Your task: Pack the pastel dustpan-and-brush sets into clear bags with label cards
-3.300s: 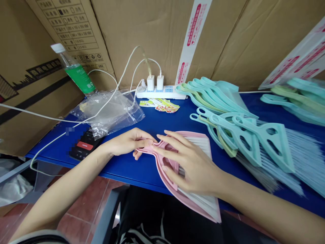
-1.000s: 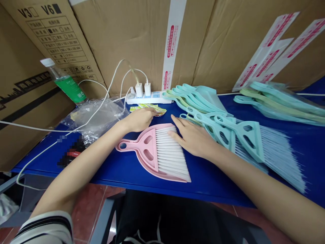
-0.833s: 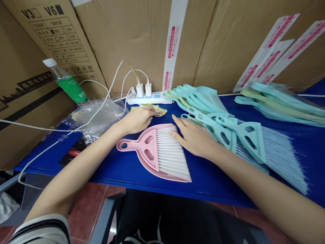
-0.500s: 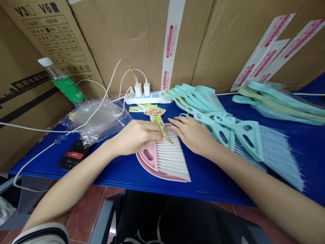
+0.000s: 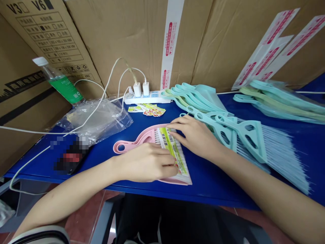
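A pink dustpan lies on the blue table with a white-bristled brush nested in it. Over the bristles rests a yellow-green printed label card. My left hand has its fingers curled on the card's near end and covers part of the dustpan and brush. At the card's far end my right hand touches the corner with outstretched fingers; its thumb and forefinger are apart. Several more label cards lie loosely beyond.
Teal brushes and teal dustpans lie to the right, bagged ones farther over. At the left are a clear plastic bag, a bottle, a dark, partly blurred object and white cables. A power strip stands before the cardboard boxes.
My left hand has moved nearer to me, laying the label card flat along the bristles and uncovering the dustpan's handle. My right fingers have come onto the card's far end.
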Demonstrator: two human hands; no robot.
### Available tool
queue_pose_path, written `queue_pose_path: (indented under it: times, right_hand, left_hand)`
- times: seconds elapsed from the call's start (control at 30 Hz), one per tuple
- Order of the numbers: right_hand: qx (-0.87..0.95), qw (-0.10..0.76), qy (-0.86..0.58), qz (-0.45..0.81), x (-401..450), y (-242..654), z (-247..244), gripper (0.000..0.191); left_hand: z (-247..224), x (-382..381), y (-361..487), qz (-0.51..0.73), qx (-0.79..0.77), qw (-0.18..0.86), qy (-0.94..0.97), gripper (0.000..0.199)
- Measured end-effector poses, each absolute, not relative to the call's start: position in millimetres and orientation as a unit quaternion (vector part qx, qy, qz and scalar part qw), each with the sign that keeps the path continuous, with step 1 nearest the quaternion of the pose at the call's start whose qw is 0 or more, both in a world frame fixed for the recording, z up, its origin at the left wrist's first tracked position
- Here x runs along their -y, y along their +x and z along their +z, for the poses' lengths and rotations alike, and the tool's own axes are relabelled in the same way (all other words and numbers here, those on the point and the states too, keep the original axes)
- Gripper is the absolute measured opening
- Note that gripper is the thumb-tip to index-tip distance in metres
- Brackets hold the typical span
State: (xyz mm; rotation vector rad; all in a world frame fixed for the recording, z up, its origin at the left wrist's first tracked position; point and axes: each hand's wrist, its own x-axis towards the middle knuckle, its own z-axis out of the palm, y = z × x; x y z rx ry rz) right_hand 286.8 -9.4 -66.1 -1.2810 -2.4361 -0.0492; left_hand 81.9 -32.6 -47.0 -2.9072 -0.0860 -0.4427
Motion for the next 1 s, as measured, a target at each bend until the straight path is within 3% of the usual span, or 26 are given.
queue_pose_path:
  times: [0.8,1.0]
  right_hand:
    - [0.861,0.175,-0.477,-0.039,8.7,287.5,-73.0,0.027]
    - [0.856,0.151,-0.493,-0.036,9.4,285.5,-68.6,0.023]
  left_hand:
    - [-43.2,32.6,82.3,-0.118,0.019,-0.012,-0.993,0.028]
    - [-42.3,32.4,82.3,-0.105,0.013,0.007,-0.994,0.029]
